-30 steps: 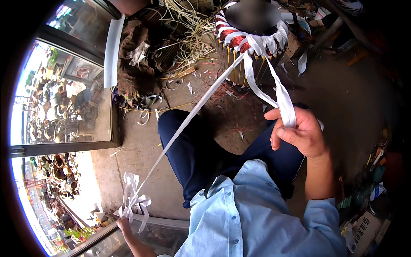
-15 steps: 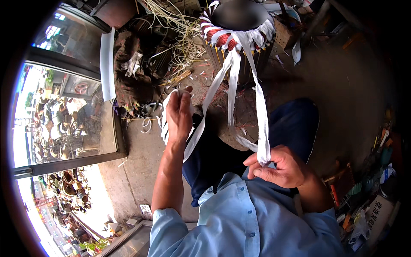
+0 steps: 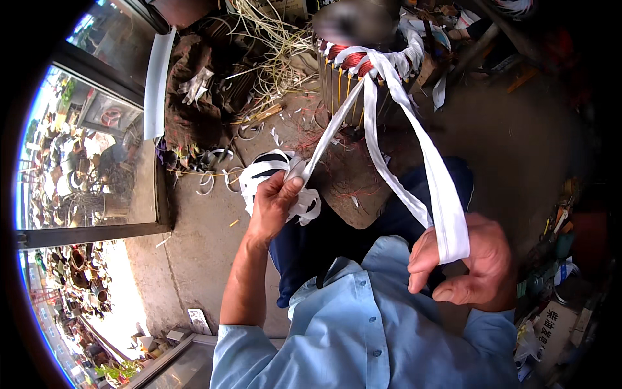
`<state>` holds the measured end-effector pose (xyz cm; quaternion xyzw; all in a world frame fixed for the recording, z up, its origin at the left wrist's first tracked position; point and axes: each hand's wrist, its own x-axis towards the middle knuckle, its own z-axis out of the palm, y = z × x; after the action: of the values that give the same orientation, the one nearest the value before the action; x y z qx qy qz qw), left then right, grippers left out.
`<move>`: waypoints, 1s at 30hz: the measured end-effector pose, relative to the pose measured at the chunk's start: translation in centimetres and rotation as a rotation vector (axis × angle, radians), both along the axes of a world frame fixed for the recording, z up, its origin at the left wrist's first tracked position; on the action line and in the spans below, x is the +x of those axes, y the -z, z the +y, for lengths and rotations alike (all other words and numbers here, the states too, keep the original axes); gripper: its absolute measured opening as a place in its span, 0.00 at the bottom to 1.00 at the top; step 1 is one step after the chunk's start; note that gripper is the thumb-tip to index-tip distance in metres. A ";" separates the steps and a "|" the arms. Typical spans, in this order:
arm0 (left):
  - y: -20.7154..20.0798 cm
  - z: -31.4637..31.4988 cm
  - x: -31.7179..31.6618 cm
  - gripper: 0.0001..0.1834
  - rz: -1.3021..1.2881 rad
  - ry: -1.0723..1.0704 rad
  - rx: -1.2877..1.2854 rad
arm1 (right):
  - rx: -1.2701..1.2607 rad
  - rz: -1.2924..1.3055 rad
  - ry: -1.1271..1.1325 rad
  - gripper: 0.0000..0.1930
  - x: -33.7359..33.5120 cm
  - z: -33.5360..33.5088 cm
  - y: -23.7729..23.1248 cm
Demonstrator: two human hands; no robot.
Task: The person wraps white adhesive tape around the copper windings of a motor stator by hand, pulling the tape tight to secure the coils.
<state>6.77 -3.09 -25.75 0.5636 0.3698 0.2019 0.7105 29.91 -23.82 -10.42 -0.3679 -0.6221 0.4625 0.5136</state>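
A motor stator (image 3: 334, 97) stands upright at the top centre, with red copper windings (image 3: 354, 61) around its upper end. White cloth tape (image 3: 424, 139) wraps part of these windings and hangs from them in long strands. My left hand (image 3: 271, 206) pinches one strand, drawn straight toward the stator. A loose bundle of the same tape (image 3: 259, 175) hangs about this hand. Closer to my body on the right, my right hand (image 3: 486, 259) has its curled fingers hooked in a loop of tape, which stretches back to the windings.
A tangle of pale strips (image 3: 269, 55) lies left of the stator, beside a dark cloth heap (image 3: 191, 97). Glass panes (image 3: 123, 155) line the left side. Tools and containers (image 3: 564, 259) crowd the right edge. Scraps and red wire bits litter the floor.
My right hand has moved right and nearer, drawing the tape loop out. My left hand has come lower and turned, so its bundle shows and one strand is straighter.
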 end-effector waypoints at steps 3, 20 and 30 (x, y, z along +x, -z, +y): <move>1.1 -2.0 -9.0 0.13 0.110 -0.059 0.053 | -0.001 -0.028 0.063 0.26 1.1 3.3 -4.1; 11.8 -12.7 -36.7 0.12 0.808 -0.454 -0.231 | -0.148 0.119 0.270 0.24 11.7 22.0 -0.5; 21.6 -21.2 -59.3 0.14 1.405 -0.400 0.109 | -0.292 -0.440 0.741 0.15 13.1 25.0 5.1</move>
<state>-52.56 -24.28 -47.36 0.5163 0.8236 -0.0636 0.2262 42.97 1.22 -15.49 -0.7235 -0.4712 0.2412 0.4430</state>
